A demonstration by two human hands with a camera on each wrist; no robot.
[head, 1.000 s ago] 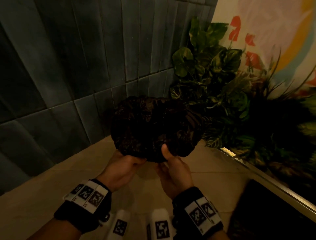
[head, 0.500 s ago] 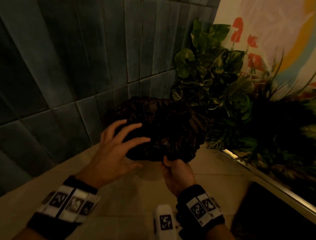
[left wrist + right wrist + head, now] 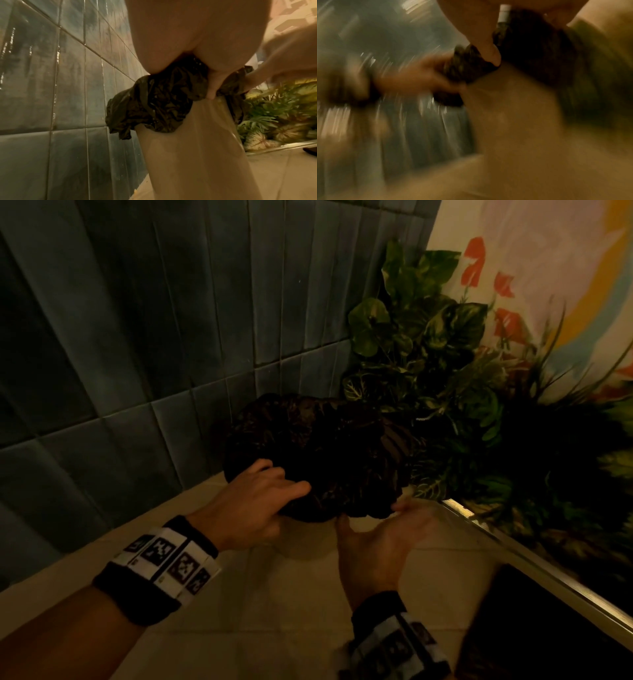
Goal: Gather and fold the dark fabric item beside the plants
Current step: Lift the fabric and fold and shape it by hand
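Note:
The dark fabric (image 3: 318, 453) is a crumpled bundle held just above the beige floor, in the corner left of the plants (image 3: 428, 364). My left hand (image 3: 274, 494) grips its lower left side with curled fingers. The left wrist view shows that thumb (image 3: 212, 86) pressed into the shiny dark fabric (image 3: 154, 102). My right hand (image 3: 376, 525) lies palm up and blurred under the bundle's lower right edge, fingers spread, only the thumb touching it. The right wrist view is smeared by motion; the fabric (image 3: 471, 65) shows beside my thumb.
A blue-grey tiled wall (image 3: 137, 337) stands close behind the bundle. A metal rim (image 3: 513, 549) edges the plant bed on the right, with a dark mat (image 3: 548, 628) in front of it. Beige floor tiles (image 3: 291, 594) stretch toward me. A painted wall (image 3: 548, 251) rises behind the plants.
My left hand went from hovering open over the bundle to gripping its left side. My right hand let go of its pinch on the lower edge and opened, sliding right.

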